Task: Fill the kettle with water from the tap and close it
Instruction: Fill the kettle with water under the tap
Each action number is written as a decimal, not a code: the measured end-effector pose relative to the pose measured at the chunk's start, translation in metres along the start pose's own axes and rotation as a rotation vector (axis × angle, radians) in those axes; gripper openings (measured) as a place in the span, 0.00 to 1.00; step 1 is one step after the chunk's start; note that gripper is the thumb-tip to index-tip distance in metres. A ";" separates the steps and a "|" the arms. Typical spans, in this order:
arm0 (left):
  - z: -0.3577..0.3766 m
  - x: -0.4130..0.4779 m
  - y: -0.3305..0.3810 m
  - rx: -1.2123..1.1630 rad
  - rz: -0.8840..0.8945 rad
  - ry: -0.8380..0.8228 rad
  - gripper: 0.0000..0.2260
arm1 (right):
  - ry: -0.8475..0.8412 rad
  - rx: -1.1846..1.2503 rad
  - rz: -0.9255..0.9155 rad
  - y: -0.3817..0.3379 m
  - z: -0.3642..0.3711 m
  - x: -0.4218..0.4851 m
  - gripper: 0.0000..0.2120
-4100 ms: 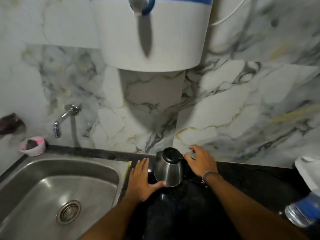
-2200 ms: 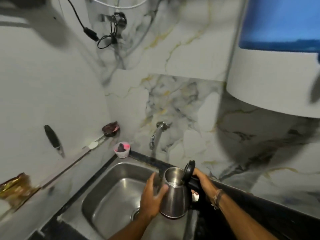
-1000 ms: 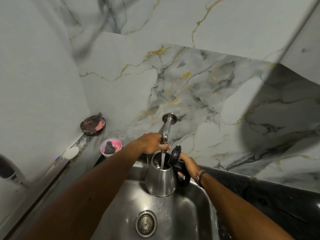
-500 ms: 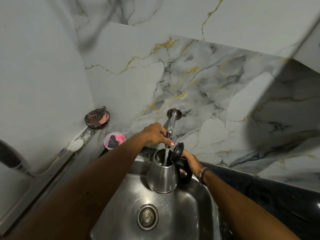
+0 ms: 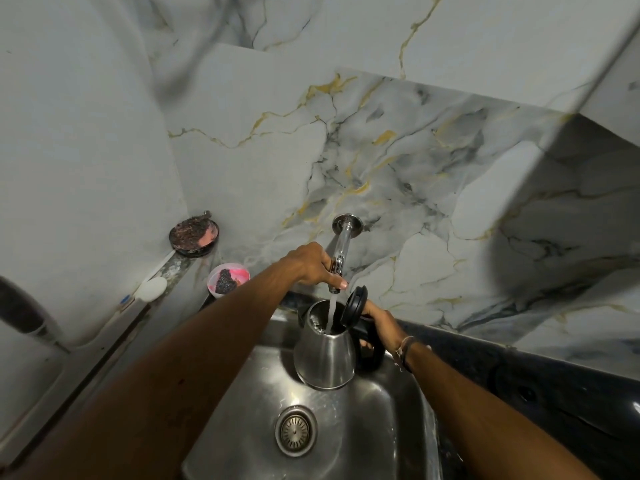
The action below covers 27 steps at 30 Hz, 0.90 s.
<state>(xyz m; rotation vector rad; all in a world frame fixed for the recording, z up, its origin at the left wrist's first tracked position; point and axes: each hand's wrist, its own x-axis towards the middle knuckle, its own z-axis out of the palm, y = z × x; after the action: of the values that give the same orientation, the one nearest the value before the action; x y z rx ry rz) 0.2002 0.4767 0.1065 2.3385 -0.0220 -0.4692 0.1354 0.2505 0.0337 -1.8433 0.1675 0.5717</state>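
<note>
A steel kettle [image 5: 325, 358] hangs over the sink [image 5: 363, 441], tilted slightly, its black lid [image 5: 354, 306] flipped up. My right hand [image 5: 379, 322] grips its black handle. A chrome tap [image 5: 341, 249] juts from the marble wall. Water streams from its spout straight into the kettle's mouth. My left hand [image 5: 313, 265] is closed around the tap's lower end.
A drain [image 5: 296, 430] sits in the sink floor below the kettle. A pink bowl [image 5: 228, 279] and a dark round dish [image 5: 194, 235] stand on the ledge at left, with a white soap piece [image 5: 151, 288]. Black counter [image 5: 540, 379] runs along the right.
The kettle went from the counter to under the tap with its lid opened. My left hand moved to the tap. Water now runs more strongly into the kettle than half a second ago.
</note>
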 end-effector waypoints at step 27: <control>0.001 -0.001 0.003 0.103 -0.025 0.014 0.21 | 0.028 0.037 0.007 0.001 0.001 -0.004 0.36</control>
<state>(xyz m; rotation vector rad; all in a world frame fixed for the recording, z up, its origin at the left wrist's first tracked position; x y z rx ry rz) 0.1995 0.4737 0.1076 2.4453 -0.0110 -0.4735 0.1316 0.2503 0.0349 -1.8165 0.2025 0.5446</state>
